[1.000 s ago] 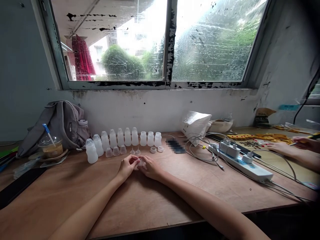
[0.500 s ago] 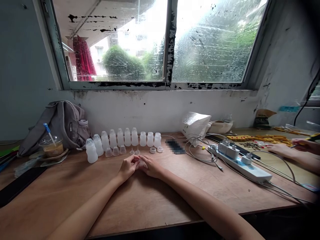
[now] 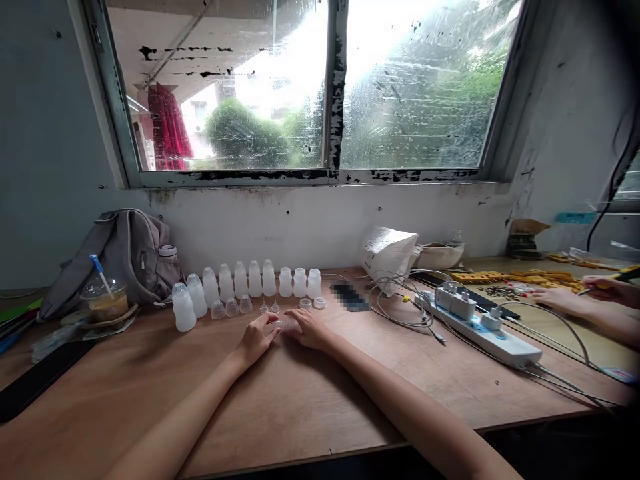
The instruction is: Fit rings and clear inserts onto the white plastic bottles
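Close together over the wooden table, my left hand [image 3: 257, 341] and my right hand [image 3: 311, 330] are both closed on a small clear baby-bottle part [image 3: 289, 325]. Left fingertips pinch its left end, and right fingers wrap its other side; its exact shape is partly hidden. Just beyond are two clear nipples [image 3: 270, 307] and two white collar rings [image 3: 313, 303]. Three clear dome caps [image 3: 232, 307] stand left of the nipples. Behind them runs a row of frosted baby bottles [image 3: 240, 280], several with domed tops. Three open-necked bottles [image 3: 300, 283] end the row at the right.
At left are a grey backpack [image 3: 125, 247], an iced drink cup [image 3: 106, 300] and a black flat object [image 3: 45, 373]. Cables and a white power strip [image 3: 505, 340] lie at right, near a white bag [image 3: 387, 253]. Another person's hands [image 3: 560, 300] work at far right.
My hands have moved slightly apart, so more of the clear part shows between them. The whole view has shifted a little, with the bottles staying in place.
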`<state>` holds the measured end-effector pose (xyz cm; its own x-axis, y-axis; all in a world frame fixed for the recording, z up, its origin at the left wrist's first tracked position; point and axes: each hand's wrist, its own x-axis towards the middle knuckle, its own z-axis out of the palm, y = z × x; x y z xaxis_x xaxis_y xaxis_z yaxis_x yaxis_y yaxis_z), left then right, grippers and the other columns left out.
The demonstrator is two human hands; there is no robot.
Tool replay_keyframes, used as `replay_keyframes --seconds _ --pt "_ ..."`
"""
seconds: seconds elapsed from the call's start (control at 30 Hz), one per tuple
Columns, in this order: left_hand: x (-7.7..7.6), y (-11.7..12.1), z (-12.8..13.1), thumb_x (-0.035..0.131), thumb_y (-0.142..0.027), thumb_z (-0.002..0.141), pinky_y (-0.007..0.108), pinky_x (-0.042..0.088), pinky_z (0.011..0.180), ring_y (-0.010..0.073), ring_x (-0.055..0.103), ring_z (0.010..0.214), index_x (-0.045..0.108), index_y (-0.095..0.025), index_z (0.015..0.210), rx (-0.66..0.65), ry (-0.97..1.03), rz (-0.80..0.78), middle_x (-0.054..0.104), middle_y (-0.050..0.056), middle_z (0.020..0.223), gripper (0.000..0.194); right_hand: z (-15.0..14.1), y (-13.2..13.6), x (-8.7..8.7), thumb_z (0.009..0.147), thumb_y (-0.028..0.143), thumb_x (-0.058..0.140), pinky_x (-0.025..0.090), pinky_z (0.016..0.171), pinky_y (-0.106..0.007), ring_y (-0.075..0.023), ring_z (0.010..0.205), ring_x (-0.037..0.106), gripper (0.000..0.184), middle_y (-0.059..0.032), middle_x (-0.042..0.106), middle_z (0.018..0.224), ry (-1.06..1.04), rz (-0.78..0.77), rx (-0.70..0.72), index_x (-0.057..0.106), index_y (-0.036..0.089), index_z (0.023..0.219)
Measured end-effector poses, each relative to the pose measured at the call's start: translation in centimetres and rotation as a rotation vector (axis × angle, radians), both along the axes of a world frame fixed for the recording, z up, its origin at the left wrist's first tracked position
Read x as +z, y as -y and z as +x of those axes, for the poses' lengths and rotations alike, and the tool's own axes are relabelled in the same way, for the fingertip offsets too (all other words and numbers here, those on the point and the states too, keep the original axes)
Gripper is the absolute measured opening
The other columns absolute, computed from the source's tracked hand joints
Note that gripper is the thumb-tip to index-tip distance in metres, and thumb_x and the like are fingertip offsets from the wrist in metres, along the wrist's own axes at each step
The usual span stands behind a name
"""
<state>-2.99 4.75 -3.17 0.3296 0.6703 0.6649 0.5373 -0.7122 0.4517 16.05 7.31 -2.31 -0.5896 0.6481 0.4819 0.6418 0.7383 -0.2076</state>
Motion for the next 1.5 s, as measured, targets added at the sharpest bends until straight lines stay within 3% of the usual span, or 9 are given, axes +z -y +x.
replay_keyframes --seconds 0.17,0.33,0.53,0.93,1.13,1.37,1.5 --pt "0.1 -1.8 0.5 0.053 -0.022 0.072 0.034 0.039 0.083 0.0177 0.053 0.089 0.051 -0.020 0.090 0.158 -0.105 0.127 0.060 0.003 0.090 0.018 1.6 -1.9 -0.4 0.077 0.028 0.050 0.035 0.085 -0.034 -0.0216 0.101 0.047 0.039 -0.0125 0.053 0.108 -0.083 0.002 -0.188 0.043 0.012 0.112" --pt "0.3 -5.3 3.2 0.054 -0.021 0.071 0.041 0.029 0.090 0.0206 0.050 0.094 0.051 -0.021 0.095 0.345 -0.201 0.162 0.063 0.003 0.089 0.025 2.5 -3.4 -1.0 0.079 0.029 0.047 0.035 0.084 -0.030 -0.0205 0.102 0.045 0.034 -0.0114 0.054 0.104 -0.102 -0.033 -0.264 0.043 0.012 0.109" --pt "-0.3 -7.7 5.7 0.051 -0.018 0.072 0.046 0.015 0.096 0.0211 0.048 0.099 0.049 -0.022 0.099 0.376 -0.325 0.122 0.061 0.004 0.095 0.028 2.5 -4.0 -1.5 0.078 0.028 0.047 0.033 0.086 -0.030 -0.0202 0.102 0.045 0.033 -0.0110 0.054 0.105 -0.068 -0.052 -0.253 0.044 0.013 0.107" --pt "-0.6 -8.2 5.0 0.048 -0.020 0.073 0.049 0.015 0.094 0.0236 0.046 0.099 0.049 -0.021 0.098 0.413 -0.364 0.017 0.060 0.008 0.095 0.025 3.4 -4.1 -1.1 0.079 0.038 0.045 0.038 0.078 -0.030 -0.0180 0.090 0.053 0.033 -0.0073 0.058 0.094 -0.236 -0.026 -0.286 0.046 0.017 0.103" --pt "-0.4 -8.1 4.7 0.047 -0.019 0.074 0.048 0.017 0.093 0.0238 0.047 0.097 0.050 -0.019 0.098 0.426 -0.356 0.003 0.061 0.008 0.089 0.024 3.7 -5.1 -1.6 0.080 0.041 0.042 0.038 0.078 -0.032 -0.0214 0.090 0.053 0.039 -0.0122 0.058 0.095 -0.351 -0.002 -0.489 0.044 0.012 0.106" --pt "-0.4 -8.1 4.7 0.047 -0.018 0.073 0.048 0.018 0.092 0.0249 0.047 0.096 0.050 -0.019 0.099 0.426 -0.354 0.002 0.061 0.009 0.089 0.025 3.8 -5.5 -2.0 0.078 0.042 0.044 0.040 0.075 -0.030 -0.0196 0.084 0.056 0.037 -0.0106 0.060 0.091 -0.390 -0.061 -0.455 0.045 0.014 0.103" --pt "-0.4 -8.1 4.6 0.047 -0.019 0.074 0.048 0.018 0.093 0.0252 0.046 0.097 0.050 -0.019 0.099 0.422 -0.351 -0.001 0.061 0.008 0.090 0.025 4.0 -5.3 -1.5 0.076 0.043 0.044 0.041 0.071 -0.030 -0.0189 0.079 0.056 0.038 -0.0091 0.059 0.087 -0.545 -0.094 -0.447 0.045 0.015 0.101"
